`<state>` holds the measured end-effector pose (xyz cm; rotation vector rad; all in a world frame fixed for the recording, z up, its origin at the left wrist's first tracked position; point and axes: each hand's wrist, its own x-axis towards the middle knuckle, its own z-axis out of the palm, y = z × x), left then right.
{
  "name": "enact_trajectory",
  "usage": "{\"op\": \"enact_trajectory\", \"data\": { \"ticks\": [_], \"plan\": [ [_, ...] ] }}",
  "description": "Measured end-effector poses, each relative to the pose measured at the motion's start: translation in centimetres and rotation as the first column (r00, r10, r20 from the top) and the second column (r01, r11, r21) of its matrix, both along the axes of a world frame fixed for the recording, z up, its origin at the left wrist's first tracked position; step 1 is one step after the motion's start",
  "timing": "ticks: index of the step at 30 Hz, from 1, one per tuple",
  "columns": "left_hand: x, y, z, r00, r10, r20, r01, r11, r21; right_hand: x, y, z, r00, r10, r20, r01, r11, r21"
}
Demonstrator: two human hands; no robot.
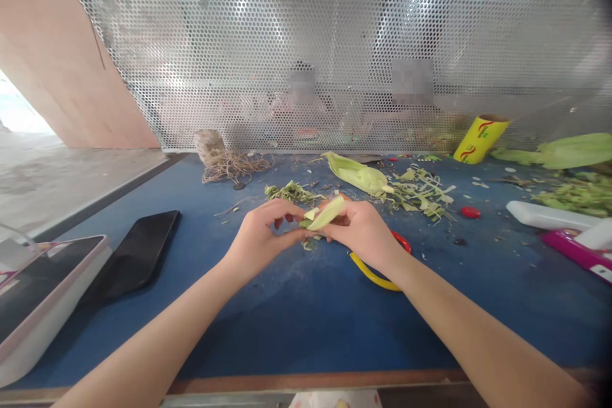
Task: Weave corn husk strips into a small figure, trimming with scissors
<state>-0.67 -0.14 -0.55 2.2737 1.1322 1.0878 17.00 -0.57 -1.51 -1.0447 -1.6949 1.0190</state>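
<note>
My left hand point(262, 229) and my right hand point(358, 229) meet above the middle of the blue table. Between their fingertips is a pale green leaf strip point(327, 214), like a piece of husk. My right thumb and fingers pinch the strip along its length. The left fingertips close on its left end, where a small folded green bit shows. Partly under my right hand lies a tool with a yellow loop handle point(375, 275) and a red one; the rest is hidden. Just beyond my hands are a large green husk point(358, 175) and a small pile of green shreds point(291, 192).
More green scraps point(423, 194) lie behind at right. A yellow roll point(480, 139) leans near the perforated metal screen point(287, 32); two people sit behind it. Twine point(234, 166) lies back left. A black phone point(138, 252) and white-edged device point(57, 293) lie left, a purple-and-white object point(574, 250) right.
</note>
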Motion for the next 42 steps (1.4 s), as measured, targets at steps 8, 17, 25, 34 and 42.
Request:
{"op": "enact_trajectory", "data": {
  "ticks": [8,17,25,34,42],
  "plan": [
    [0.1,-0.1,-0.1,0.999,-0.011,0.043,0.009,0.999,0.031,0.0,0.0,0.0,0.999,-0.01,0.04,0.006,0.997,0.079],
    [0.5,0.0,-0.3,0.999,0.0,0.035,-0.002,0.999,0.04,0.6,-0.4,0.4,0.87,-0.16,0.466,-0.079,0.889,0.451],
    [0.9,0.1,-0.5,0.985,-0.058,0.165,0.035,0.99,0.136,0.5,-0.4,0.7,0.876,-0.179,0.448,-0.122,0.817,0.564],
    [1.0,-0.4,-0.1,0.958,-0.009,0.286,0.006,1.0,0.013,0.5,-0.3,1.0,0.926,-0.106,0.361,-0.054,0.912,0.406],
    [0.9,-0.3,-0.5,0.919,0.126,0.373,-0.093,0.99,-0.106,0.4,-0.2,0.5,0.982,-0.035,0.187,0.012,0.993,0.118]
  ]
}}
